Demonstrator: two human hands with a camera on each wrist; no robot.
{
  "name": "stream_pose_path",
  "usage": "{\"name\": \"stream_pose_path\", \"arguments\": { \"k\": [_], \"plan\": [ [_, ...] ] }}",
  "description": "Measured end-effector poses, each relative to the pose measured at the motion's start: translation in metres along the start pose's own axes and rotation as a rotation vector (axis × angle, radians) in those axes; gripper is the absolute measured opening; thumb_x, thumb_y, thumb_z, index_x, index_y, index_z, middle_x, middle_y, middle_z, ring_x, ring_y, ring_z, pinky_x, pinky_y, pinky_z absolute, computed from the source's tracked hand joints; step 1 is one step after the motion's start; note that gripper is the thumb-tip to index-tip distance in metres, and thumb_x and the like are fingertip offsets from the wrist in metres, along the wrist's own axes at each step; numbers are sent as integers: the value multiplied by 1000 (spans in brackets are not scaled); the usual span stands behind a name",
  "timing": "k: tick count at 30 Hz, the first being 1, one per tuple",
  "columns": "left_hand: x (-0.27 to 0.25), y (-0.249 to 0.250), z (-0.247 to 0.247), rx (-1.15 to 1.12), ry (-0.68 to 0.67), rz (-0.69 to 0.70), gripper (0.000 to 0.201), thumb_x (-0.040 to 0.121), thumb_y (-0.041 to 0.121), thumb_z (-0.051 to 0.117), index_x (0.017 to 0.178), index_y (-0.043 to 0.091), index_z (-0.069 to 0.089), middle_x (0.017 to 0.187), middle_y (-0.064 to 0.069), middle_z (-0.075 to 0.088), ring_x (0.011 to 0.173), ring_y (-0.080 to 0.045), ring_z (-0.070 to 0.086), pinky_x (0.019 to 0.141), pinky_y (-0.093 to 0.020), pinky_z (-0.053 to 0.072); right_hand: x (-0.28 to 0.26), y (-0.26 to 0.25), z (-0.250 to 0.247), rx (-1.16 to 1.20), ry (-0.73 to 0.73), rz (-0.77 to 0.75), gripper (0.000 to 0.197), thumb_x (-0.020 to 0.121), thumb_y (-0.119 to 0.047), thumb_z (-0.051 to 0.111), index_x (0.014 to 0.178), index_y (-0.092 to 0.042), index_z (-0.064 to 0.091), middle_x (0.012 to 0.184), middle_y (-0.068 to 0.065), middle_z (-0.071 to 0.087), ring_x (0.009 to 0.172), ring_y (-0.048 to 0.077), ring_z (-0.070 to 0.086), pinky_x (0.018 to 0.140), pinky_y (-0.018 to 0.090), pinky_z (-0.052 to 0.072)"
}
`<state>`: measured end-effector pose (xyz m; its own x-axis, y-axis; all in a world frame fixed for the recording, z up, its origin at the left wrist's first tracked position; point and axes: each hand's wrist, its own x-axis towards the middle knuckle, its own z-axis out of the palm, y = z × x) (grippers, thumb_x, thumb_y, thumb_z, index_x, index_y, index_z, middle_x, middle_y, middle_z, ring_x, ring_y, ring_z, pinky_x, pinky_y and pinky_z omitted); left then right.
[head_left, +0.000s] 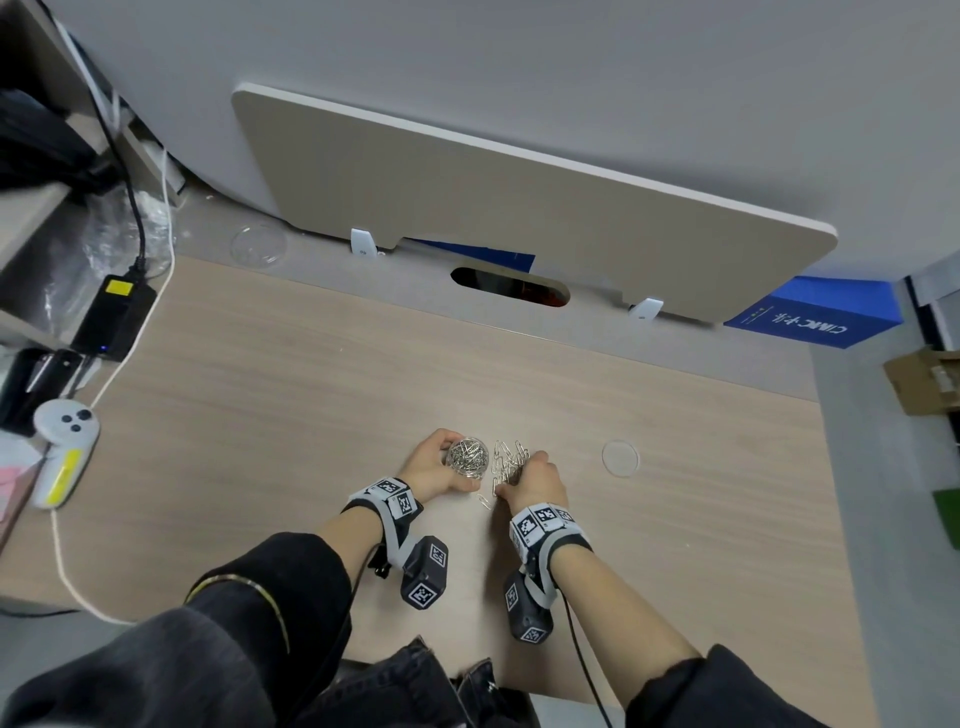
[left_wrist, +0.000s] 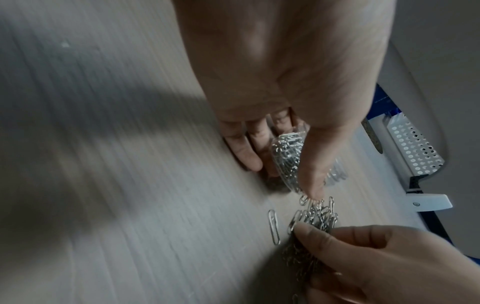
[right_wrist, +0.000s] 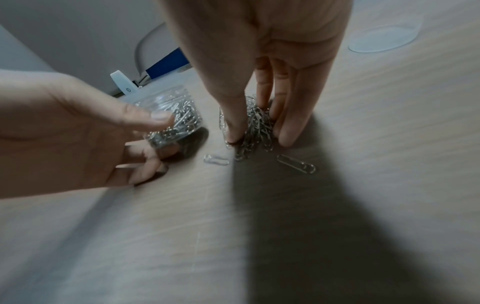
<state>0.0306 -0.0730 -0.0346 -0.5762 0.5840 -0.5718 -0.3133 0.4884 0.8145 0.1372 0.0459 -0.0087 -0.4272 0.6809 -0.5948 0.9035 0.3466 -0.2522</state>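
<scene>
A small clear round container (head_left: 467, 458) packed with silver paper clips stands on the wooden desk (head_left: 322, 395). My left hand (head_left: 453, 467) grips it, thumb on the near side and fingers on the far side; in the left wrist view the container (left_wrist: 285, 152) sits between them. Just to its right lies a pile of paper clips (head_left: 510, 460). My right hand (head_left: 520, 474) pinches this pile (right_wrist: 257, 123) between thumb and fingers against the desk. A few loose clips (right_wrist: 296, 164) lie beside it, one more (left_wrist: 274, 226) in the left wrist view.
A clear round lid (head_left: 620, 458) lies flat on the desk right of my hands. At the left edge are a white controller (head_left: 65, 457), a black power adapter (head_left: 114, 317) and cables. A beige divider panel (head_left: 519, 218) closes the back; a blue box (head_left: 815, 312) sits at the back right.
</scene>
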Motion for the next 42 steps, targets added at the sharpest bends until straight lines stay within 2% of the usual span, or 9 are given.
{"name": "stream_pose_path", "arguments": {
  "k": [4, 8, 14, 19, 23, 28, 32, 37, 42],
  "plan": [
    [1, -2, 0, -18, -2, -1, 64, 53, -6, 85, 102, 16, 50, 103, -4, 55, 89, -13, 53, 71, -7, 43, 6, 1, -5, -29, 12, -33, 33, 85, -14, 61, 114, -4, 48, 120, 18, 57, 110, 38, 58, 87, 38, 48],
    [2, -3, 0, -4, 3, 1, 62, 56, -8, 83, 104, 14, 50, 99, 0, 55, 84, -7, 52, 67, 0, 41, 8, 3, -6, -62, 29, -64, 27, 85, -7, 52, 112, -2, 51, 118, 19, 58, 109, 38, 59, 86, 37, 48],
    [4, -5, 0, -16, -4, 9, 62, 53, -7, 85, 96, 21, 51, 104, -4, 56, 91, -16, 55, 79, -17, 45, 10, 8, -5, 10, 38, -53, 28, 78, -8, 54, 106, -7, 57, 111, 15, 63, 104, 35, 61, 82, 33, 48],
    [4, -5, 1, -2, -5, 14, 63, 55, -9, 83, 102, 15, 49, 99, 0, 55, 89, -13, 54, 76, -11, 43, 12, 19, -10, 184, 46, -23, 16, 74, -5, 57, 86, -14, 65, 99, 9, 70, 99, 29, 64, 80, 27, 47],
    [4, -4, 2, 9, -6, 15, 63, 56, -9, 82, 104, 13, 49, 94, 6, 55, 85, -8, 54, 69, -2, 41, 13, 23, -19, 351, 33, 31, 20, 69, -3, 64, 60, -19, 60, 71, -1, 67, 80, 25, 68, 78, 36, 57],
    [5, -6, 1, 5, -4, 17, 64, 54, -10, 83, 103, 14, 49, 98, 2, 54, 89, -11, 53, 71, -2, 41, 11, 14, -32, 480, 27, -1, 20, 67, 1, 69, 59, -17, 64, 64, 0, 65, 63, 21, 66, 69, 45, 60],
    [5, -7, 2, -27, -16, 31, 65, 48, -9, 84, 94, 21, 50, 97, 0, 56, 87, -12, 54, 72, -10, 44, 11, -14, -31, 527, 33, -126, 20, 65, -4, 73, 57, -19, 63, 61, -3, 65, 62, 25, 69, 67, 48, 60],
    [4, -6, 1, -88, -48, 16, 65, 48, -14, 79, 95, 20, 49, 93, 1, 59, 82, -10, 57, 65, -11, 48, -3, -50, -26, 335, 21, -398, 14, 71, -3, 66, 71, -18, 66, 75, -2, 67, 72, 17, 62, 72, 30, 53],
    [3, -8, 1, -101, -53, 9, 68, 40, 1, 78, 98, 22, 50, 100, -6, 60, 87, -18, 58, 73, -24, 49, -3, -46, -25, 134, -38, -513, 12, 71, -11, 63, 76, -21, 67, 87, -1, 70, 84, 20, 63, 78, 34, 52]
  ]
}}
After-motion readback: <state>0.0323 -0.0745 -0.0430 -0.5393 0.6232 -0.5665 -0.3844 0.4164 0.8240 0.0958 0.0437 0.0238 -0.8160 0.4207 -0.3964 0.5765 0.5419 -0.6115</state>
